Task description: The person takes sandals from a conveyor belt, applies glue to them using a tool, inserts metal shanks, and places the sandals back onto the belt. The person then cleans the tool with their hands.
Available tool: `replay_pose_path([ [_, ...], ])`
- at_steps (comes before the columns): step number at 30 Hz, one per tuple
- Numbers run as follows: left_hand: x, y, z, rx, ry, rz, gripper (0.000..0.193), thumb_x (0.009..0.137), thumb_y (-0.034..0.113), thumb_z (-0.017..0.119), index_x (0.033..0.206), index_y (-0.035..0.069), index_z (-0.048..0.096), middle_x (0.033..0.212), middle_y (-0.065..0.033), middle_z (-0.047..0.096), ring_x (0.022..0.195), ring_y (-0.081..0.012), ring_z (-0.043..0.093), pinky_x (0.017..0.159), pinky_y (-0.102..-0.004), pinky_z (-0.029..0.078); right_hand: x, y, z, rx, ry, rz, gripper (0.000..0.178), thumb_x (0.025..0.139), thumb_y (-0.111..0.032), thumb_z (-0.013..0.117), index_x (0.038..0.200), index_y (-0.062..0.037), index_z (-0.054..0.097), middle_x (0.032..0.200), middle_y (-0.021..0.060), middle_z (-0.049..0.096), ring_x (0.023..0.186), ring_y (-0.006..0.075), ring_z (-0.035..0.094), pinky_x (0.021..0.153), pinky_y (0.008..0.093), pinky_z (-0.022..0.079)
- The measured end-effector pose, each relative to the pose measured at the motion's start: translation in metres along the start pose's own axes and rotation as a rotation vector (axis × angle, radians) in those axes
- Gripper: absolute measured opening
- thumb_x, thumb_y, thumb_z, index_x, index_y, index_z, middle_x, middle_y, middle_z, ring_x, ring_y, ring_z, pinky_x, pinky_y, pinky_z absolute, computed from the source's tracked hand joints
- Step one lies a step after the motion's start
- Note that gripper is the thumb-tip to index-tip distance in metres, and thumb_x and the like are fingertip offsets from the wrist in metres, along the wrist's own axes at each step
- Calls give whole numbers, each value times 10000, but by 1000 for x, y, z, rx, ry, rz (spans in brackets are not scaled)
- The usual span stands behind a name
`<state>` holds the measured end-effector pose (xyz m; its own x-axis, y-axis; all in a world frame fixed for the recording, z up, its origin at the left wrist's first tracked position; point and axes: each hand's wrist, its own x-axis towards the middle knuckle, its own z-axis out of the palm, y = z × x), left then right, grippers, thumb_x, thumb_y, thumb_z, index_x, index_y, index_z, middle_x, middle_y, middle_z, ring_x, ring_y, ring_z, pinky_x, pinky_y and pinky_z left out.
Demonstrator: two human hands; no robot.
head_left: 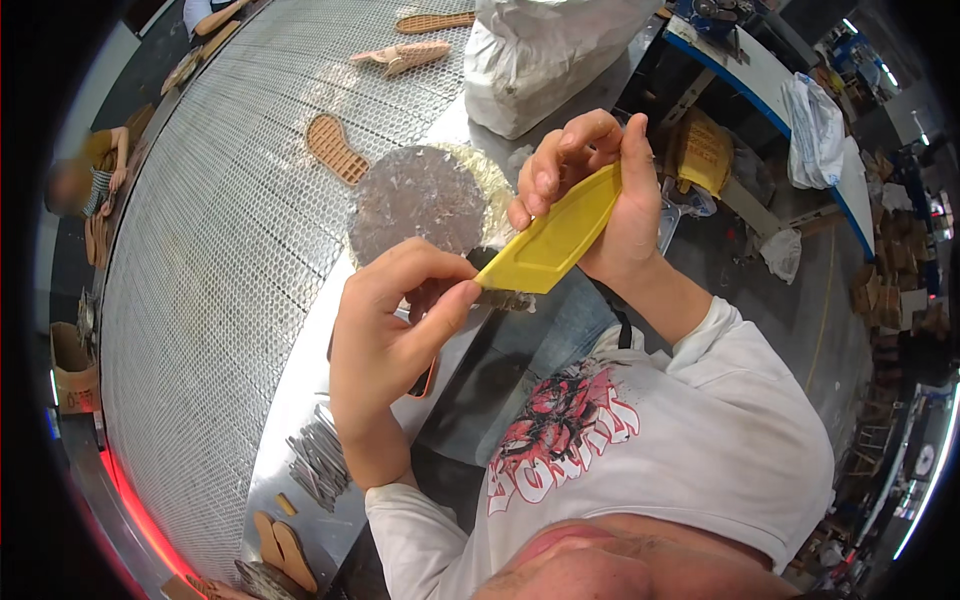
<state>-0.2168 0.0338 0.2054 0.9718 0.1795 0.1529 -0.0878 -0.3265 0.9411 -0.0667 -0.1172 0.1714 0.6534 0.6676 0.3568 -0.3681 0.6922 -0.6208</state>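
A flat yellow plastic piece (558, 238) with angled ends and a recessed panel, perhaps a scraper, is held up between my hands. My left hand (405, 305) pinches its lower left corner between thumb and fingers. My right hand (610, 190) grips its upper right end, with the thumb raised along it and the fingers curled behind. Below and behind the piece, a round grey disc (415, 205) with crusty residue lies at the edge of the metal mesh surface (220, 260). A pale yellowish round sheet (490, 185) sticks out from under the disc.
A brown shoe sole (336, 148) lies on the mesh, with more soles (400, 58) farther off. A bulky white sack (545, 65) stands at the far side. Grey strips (318, 460) and tan insoles (285, 550) lie at lower left. Another person (95, 185) sits across the mesh.
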Motion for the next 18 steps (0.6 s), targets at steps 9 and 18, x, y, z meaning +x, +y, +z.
replay_pose_path([
  [9,3,-11,-4,198,239,103,94,706,2,654,767,1,583,680,-34,517,583,-116,490,536,-245,395,-8,8,10,-832,-117,23,382,926,-381,559,1000,-13,630,871,73,640,805,108,603,685,245,481],
  [18,0,-19,2,611,338,321,178,627,11,661,766,33,551,729,-78,495,697,-252,520,596,-353,440,-17,3,17,-1064,-226,-80,321,916,-272,595,901,39,673,800,97,671,669,126,610,597,242,474],
])
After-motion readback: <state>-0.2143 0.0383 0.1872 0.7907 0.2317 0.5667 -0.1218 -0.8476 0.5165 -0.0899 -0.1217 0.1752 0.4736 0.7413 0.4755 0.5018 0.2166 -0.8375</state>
